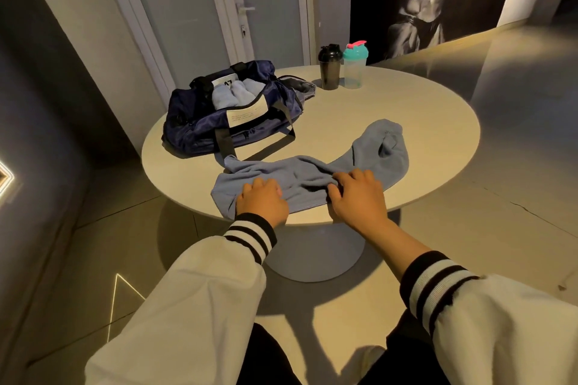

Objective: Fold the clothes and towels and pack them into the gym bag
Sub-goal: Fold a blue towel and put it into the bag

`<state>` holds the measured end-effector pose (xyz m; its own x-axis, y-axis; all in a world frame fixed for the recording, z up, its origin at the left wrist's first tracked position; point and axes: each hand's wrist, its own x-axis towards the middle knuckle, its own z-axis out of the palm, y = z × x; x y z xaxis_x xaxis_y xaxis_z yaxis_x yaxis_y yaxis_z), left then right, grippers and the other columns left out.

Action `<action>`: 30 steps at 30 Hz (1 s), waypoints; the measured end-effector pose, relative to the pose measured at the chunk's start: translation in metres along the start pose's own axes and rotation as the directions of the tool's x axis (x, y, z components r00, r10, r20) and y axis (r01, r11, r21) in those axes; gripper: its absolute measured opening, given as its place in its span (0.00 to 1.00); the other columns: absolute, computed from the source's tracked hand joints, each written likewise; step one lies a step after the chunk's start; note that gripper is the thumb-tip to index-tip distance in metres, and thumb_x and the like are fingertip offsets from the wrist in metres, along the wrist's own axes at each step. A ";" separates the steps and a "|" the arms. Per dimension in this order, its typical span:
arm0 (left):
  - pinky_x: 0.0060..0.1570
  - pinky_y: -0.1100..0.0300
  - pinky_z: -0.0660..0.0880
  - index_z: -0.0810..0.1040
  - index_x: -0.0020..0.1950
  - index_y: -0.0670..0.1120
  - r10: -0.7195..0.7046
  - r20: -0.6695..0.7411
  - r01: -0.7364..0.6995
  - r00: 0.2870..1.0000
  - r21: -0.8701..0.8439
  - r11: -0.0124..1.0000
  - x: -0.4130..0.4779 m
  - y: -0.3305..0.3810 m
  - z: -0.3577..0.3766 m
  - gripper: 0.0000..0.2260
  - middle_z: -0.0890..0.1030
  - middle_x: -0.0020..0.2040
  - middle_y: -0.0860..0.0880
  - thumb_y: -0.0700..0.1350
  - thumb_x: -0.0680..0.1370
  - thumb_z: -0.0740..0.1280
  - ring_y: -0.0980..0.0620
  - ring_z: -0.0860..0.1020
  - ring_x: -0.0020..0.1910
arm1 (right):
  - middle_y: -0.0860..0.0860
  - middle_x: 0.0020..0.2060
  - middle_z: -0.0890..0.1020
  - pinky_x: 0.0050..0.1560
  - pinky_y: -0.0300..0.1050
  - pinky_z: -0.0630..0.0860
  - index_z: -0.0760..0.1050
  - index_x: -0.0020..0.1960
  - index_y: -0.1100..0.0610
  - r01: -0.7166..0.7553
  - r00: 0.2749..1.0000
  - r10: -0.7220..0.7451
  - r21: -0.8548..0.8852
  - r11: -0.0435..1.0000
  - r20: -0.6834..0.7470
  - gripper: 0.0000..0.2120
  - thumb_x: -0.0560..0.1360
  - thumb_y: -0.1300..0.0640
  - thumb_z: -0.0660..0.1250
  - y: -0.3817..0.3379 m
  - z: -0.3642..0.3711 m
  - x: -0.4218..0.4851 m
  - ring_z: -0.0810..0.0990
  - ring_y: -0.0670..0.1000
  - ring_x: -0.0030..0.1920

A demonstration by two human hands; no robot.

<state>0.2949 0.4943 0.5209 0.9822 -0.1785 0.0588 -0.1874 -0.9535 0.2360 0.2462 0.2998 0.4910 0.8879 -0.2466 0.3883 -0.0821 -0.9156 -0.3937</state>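
Bag (194, 125) patch (247, 114) — print unreadable; left hand (261, 201), right hand (356, 197) grip cloth (369, 150).

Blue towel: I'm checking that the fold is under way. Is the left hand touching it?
Touching. The head view shows the left hand lying on top of the blue towel at the table's near edge, with no gap between them.

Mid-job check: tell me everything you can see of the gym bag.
The gym bag is navy, of shiny nylon-looking fabric, with black webbing handles and a cream printed label. Its top gapes open on rolled pale blue towels. It lies slumped on the left rear of the round table; one handle loop trails across the tabletop to the corner of the loose blue towel. Neither the left hand nor the right hand touches it.
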 end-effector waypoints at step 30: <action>0.55 0.44 0.75 0.78 0.45 0.49 0.236 0.035 -0.217 0.971 -0.276 0.936 0.021 0.104 0.027 0.12 0.80 0.48 0.45 0.47 0.81 0.56 0.41 0.74 0.54 | 0.53 0.49 0.74 0.54 0.49 0.55 0.80 0.50 0.53 -0.142 0.990 0.142 -0.086 0.986 -0.008 0.13 0.77 0.54 0.57 0.050 -0.016 0.015 0.71 0.56 0.58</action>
<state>0.2960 0.3845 0.5203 0.9102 -0.4068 0.0785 -0.3928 -0.7871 0.4755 0.2479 0.2449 0.4907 0.8637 -0.3766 0.3350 -0.2459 -0.8950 -0.3722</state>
